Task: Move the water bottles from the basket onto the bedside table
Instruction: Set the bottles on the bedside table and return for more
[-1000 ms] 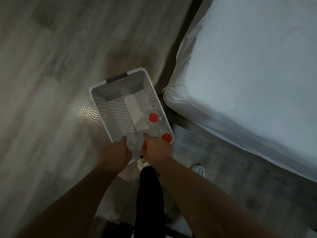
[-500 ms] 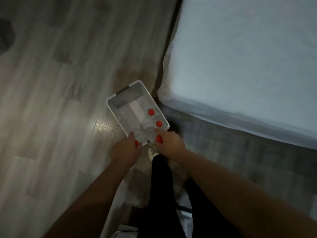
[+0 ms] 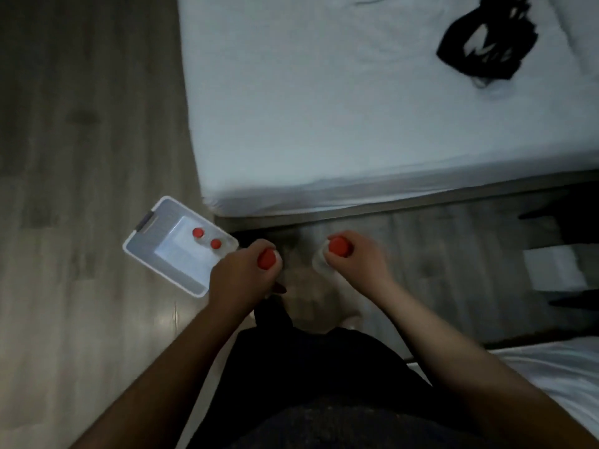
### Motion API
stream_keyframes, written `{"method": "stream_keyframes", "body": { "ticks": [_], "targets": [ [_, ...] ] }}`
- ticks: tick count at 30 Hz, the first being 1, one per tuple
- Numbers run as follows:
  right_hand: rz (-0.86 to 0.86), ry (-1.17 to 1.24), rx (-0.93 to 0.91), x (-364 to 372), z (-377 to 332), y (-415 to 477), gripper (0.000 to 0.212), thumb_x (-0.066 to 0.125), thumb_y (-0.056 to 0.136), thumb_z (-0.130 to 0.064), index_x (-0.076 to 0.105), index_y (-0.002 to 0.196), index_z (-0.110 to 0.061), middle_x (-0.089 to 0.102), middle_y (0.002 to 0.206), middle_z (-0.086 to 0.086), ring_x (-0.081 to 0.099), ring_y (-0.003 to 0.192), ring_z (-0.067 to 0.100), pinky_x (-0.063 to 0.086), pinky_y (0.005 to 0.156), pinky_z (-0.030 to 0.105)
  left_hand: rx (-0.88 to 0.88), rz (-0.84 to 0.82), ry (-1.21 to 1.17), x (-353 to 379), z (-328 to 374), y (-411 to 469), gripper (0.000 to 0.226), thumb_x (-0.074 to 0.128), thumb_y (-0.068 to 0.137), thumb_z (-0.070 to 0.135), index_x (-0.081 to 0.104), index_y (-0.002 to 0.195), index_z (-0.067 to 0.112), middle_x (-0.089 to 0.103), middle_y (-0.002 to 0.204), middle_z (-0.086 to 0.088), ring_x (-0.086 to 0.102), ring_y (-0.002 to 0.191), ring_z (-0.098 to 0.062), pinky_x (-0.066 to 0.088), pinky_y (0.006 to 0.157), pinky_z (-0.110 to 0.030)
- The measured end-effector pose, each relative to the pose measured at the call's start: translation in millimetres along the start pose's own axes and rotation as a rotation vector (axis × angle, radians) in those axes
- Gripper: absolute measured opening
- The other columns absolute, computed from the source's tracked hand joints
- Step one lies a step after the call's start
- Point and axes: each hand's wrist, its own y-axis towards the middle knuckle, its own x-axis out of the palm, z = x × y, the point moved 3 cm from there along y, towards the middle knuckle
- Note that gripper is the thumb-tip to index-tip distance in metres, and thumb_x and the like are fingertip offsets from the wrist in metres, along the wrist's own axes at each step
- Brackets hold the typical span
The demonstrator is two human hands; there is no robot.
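View: head camera, looking straight down; it is the only view, and it is dim and a little blurred.
Left hand point(image 3: 241, 275): the fingers curl round the neck of a water bottle; we mark it as gripping.
Left-hand bottle point(image 3: 266, 258): only the red cap shows above the fist, and the body is hidden under the hand.
Right hand point(image 3: 356, 260): closed round a second bottle just below the cap.
Right-hand bottle point(image 3: 338, 246): red cap up, with a bit of clear shoulder showing to the left of the fingers.
Long axis: both caps face the camera, so we judge both bottles to be roughly upright, necks towards us.
Basket point(image 3: 146, 251): white, on the wood floor by the corner of the bed point(image 3: 356, 108), left of the left hand and partly covered by it in this view.
Bottles left in basket point(image 3: 215, 244): two red caps close together near its right wall.
Progress (judgement): two bottles are lifted out and two remain, so about half are out and none are placed yet.
Bedside table: we cannot identify it with certainty. A dark furniture shape point(image 3: 567, 222) at the right edge is the likeliest candidate.
Key relation (judgement): if so, the target lies to the right of both hands, well apart from them. The right hand is nearer, so its bottle would go down first.
Also present: a black tangled item point(image 3: 479, 50) on the bed; a second white mattress edge point(image 3: 551, 377) at lower right.
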Motion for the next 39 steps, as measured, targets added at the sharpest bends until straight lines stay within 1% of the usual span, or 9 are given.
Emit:
{"method": "stream_keyframes", "body": {
  "ticks": [2,5,8,15,18,24,31,35,39],
  "targets": [
    [0.109,0.067,0.048,-37.5,28.7,-17.7,0.021,0.073,0.076,-0.031,0.069,0.095,-0.025,0.068,0.085,-0.005,0.063,0.082,0.015,0.051,0.077,0.031,0.065,-0.006,-0.091,11.1,36.4,-1.3,0.017,0.063,0.083,0.042,0.064,0.099,0.035,0.064,0.081,0.014,0.055,0.062,-0.001,0.037,0.051,-0.008],
    [0.28,0.219,0.083,-92.2,70.1,-48.2,0.018,0.075,0.076,-0.027,0.068,0.092,-0.031,0.067,0.083,-0.008,0.062,0.078,0.011,0.048,0.071,0.022,0.189,0.014,-0.204,33.8,96.0,-4.1,0.023,0.063,0.074,0.046,0.066,0.093,0.034,0.069,0.083,0.012,0.064,0.073,-0.006,0.052,0.065,-0.023],
    [0.377,0.329,0.095,-142.0,109.6,-77.1,0.022,0.075,0.078,-0.02,0.061,0.082,-0.036,0.062,0.074,-0.016,0.059,0.072,-0.002,0.045,0.066,0.014,0.297,0.026,-0.27,60.6,161.1,-11.7,0.017,0.066,0.073,0.04,0.066,0.087,0.032,0.067,0.081,0.014,0.061,0.074,-0.004,0.048,0.07,-0.024],
    [0.584,0.387,0.127,-239.7,196.1,-129.7,0.014,0.074,0.074,-0.016,0.067,0.085,-0.023,0.066,0.076,-0.008,0.063,0.075,0.008,0.051,0.072,0.025,0.397,-0.101,-0.424,132.6,292.9,-30.1,0.02,0.076,0.075,0.021,0.063,0.073,0.036,0.066,0.07,0.014,0.059,0.065,0.004,0.046,0.064,-0.014],
    [0.641,0.407,0.202,-268.6,229.1,-148.9,0.017,0.074,0.075,-0.02,0.064,0.081,-0.033,0.066,0.076,-0.008,0.064,0.077,0.01,0.053,0.073,0.027,0.472,-0.189,-0.452,157.3,340.3,-38.2,0.016,0.077,0.074,0.018,0.066,0.075,0.031,0.068,0.072,0.013,0.06,0.066,0.004,0.046,0.063,-0.011],
    [0.783,0.438,0.298,-306.0,281.1,-170.9,0.014,0.074,0.077,-0.018,0.066,0.086,-0.025,0.065,0.078,-0.007,0.058,0.067,-0.004,0.042,0.06,0.006,0.592,-0.353,-0.439,197.3,412.6,-41.8,0.013,0.075,0.073,0.017,0.068,0.078,0.026,0.07,0.075,0.009,0.062,0.069,0.002,0.047,0.065,-0.011],
    [0.87,0.438,0.429,-341.4,333.9,-175.7,0.015,0.075,0.077,-0.022,0.067,0.087,-0.029,0.066,0.079,-0.013,0.06,0.07,-0.004,0.045,0.064,0.006,0.661,-0.496,-0.359,253.9,485.2,-21.8,0.017,0.075,0.075,0.018,0.066,0.074,0.033,0.067,0.07,0.01,0.061,0.067,0.003,0.043,0.06,-0.006],
    [0.916,0.439,0.543,-363.2,374.4,-162.7,0.017,0.076,0.075,-0.024,0.071,0.092,-0.025,0.07,0.083,-0.004,0.065,0.077,0.01,0.054,0.075,0.03,0.726,-0.542,-0.332,288.6,533.8,-0.5,0.022,0.074,0.074,0.014,0.065,0.074,0.033,0.067,0.071,0.009,0.061,0.069,0.004,0.042,0.061,-0.004],
    [0.931,0.432,0.646,-395.4,413.3,-136.3,0.025,0.077,0.075,-0.029,0.071,0.098,-0.024,0.07,0.087,-0.006,0.065,0.081,0.008,0.055,0.079,0.031,0.824,-0.662,-0.275,324.2,589.4,32.4,0.017,0.075,0.076,0.018,0.066,0.077,0.032,0.068,0.073,0.007,0.063,0.069,-0.002,0.048,0.061,-0.012]
  ]
}}
